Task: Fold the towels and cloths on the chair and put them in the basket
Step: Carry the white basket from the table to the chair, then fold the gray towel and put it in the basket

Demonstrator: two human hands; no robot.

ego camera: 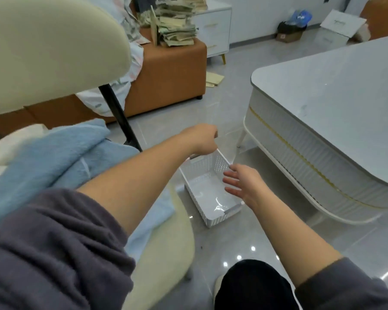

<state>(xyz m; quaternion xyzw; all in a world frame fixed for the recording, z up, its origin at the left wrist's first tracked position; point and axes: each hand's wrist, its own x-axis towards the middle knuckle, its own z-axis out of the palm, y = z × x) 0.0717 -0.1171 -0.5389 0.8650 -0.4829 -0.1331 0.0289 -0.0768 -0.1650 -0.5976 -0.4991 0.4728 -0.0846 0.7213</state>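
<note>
Basket (pixel 211 163): white, perforated, standing on the grey floor (pixel 231 238) between the cream chair (pixel 54 52) and the white table (pixel 334 97). Your left hand (pixel 202 137) is at its far end with the fingers curled down, and I cannot tell whether they grip the rim. Your right hand (pixel 242 182) hovers over the right wall, fingers spread and released. The blue towel (pixel 54 157) lies heaped on the chair seat beside a cream cloth (pixel 14 142).
</note>
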